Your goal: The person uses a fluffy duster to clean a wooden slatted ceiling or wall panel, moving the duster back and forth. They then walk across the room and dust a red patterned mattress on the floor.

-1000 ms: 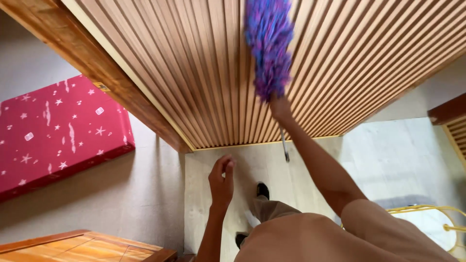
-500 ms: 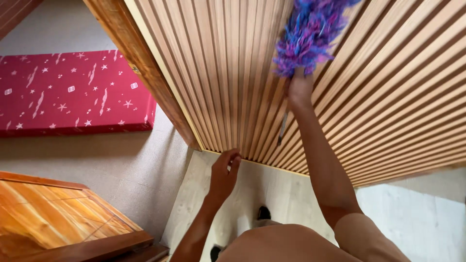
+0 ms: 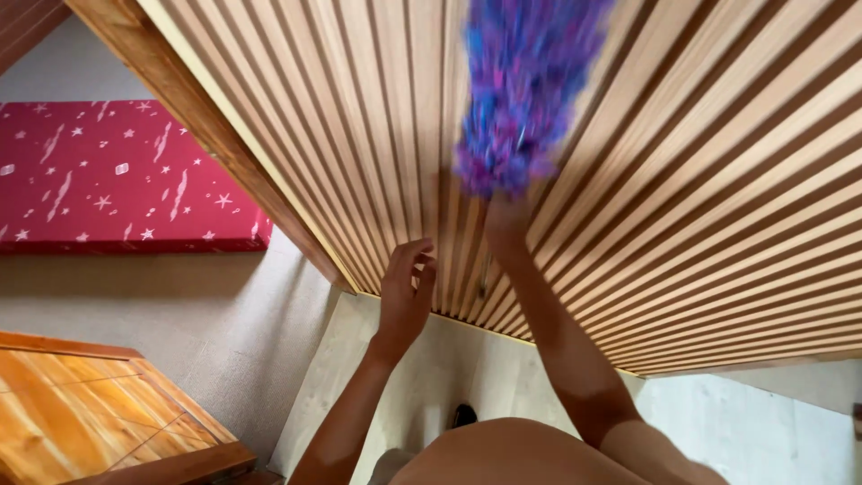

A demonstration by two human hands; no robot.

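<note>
- The right hand is closing around the handle of one fluffy purple-and-blue duster, whose blurred head is lying against the slatted wooden wall panel.
- The panel's narrow, light-brown slats are running in straight parallel ribs, with a darker wooden frame edging it.
- The left hand is hovering open and empty, fingers loosely curled, just in front of the slats.
- One red cushion, flat and rectangular, is showing white stars and streaks against the grey textured wall.
- One glossy orange-brown wooden tabletop is sitting at the lower left.
</note>
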